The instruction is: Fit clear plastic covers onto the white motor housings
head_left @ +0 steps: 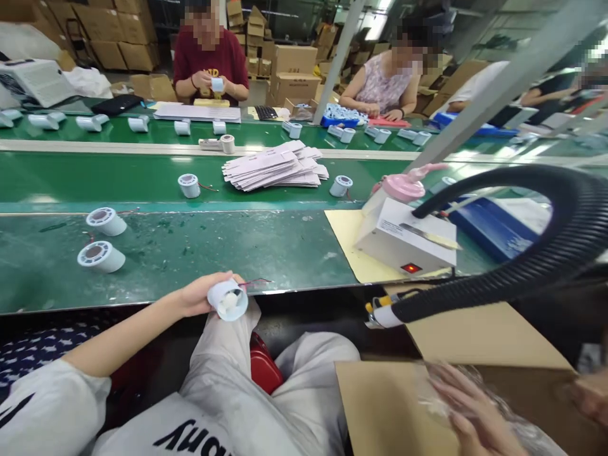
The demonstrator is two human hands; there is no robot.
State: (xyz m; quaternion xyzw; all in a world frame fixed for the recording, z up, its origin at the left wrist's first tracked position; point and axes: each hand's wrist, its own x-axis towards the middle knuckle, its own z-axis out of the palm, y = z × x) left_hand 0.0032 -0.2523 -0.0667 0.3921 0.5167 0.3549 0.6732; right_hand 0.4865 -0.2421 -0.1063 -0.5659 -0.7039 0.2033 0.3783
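My left hand (204, 293) is closed around a small pale-blue plastic fan (228, 301), a round housing with a white hub inside and thin red and dark wires trailing from it. It is held over my lap by the bench's front edge. At lower right, my right hand (470, 405), blurred, has its fingers stretched out over an open cardboard box (380, 405). Clear plastic film (503, 405) lies around those fingers. Two similar fans, a rear one (105, 221) and a nearer one (101, 256), stand on the bench at left.
A grey box-shaped machine (408, 237) with a lit red switch and black corrugated hose (475, 297) stands right, beside a pink-lidded cup (401, 187). Flat white cartons (273, 168) lie on the green conveyor (95, 177). Co-workers sit opposite; a blurred hand (589, 396) shows at far right.
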